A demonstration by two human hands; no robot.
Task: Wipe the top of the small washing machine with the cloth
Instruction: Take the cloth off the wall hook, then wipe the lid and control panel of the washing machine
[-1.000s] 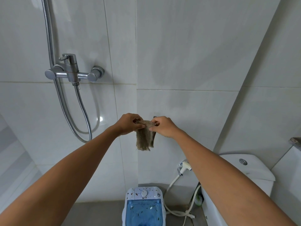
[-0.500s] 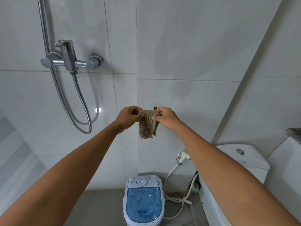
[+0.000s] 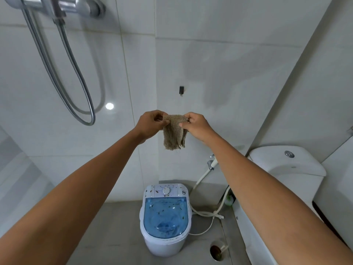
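Observation:
A brown woven cloth hangs in the air in front of the tiled wall. My left hand pinches its top left corner and my right hand pinches its top right corner. Far below, on the grey floor, stands the small white washing machine with a blue see-through lid and a white control panel with a dial at the back. Small brown specks lie scattered over its top. Both hands are well above the machine.
A black hook sits on the wall above the cloth. A shower mixer and hose hang at left. The toilet is at right, with a bidet sprayer and white hose beside it. A floor drain lies right of the machine.
The cloth has come off the wall hook and both hands have drawn it down and toward me. My view has tilted downward, showing more of the washing machine and floor.

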